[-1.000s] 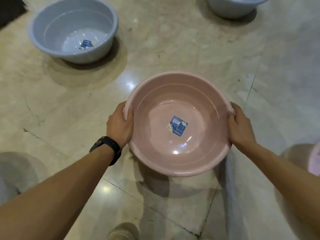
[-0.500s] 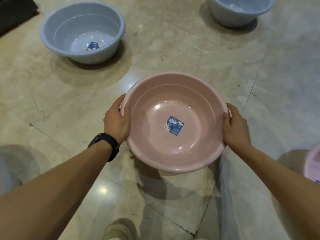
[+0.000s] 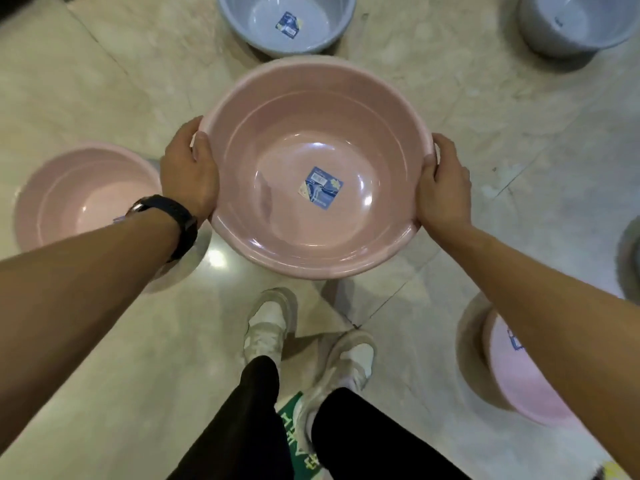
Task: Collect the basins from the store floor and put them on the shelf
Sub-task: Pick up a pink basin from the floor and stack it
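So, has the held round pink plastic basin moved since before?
Yes, leftwards: the round pink plastic basin now sits just before the stickered grey plastic floor basin, which earlier lay far to its left.

dim warm overhead light, glare on floor, wide-angle warp at edges, slightly soft.

Nothing legible: sticker in pink basin blurred, green floor sign half-hidden

The held basin is pink, its label blue. The top-middle basin is grey-blue. The floor is veined beige.
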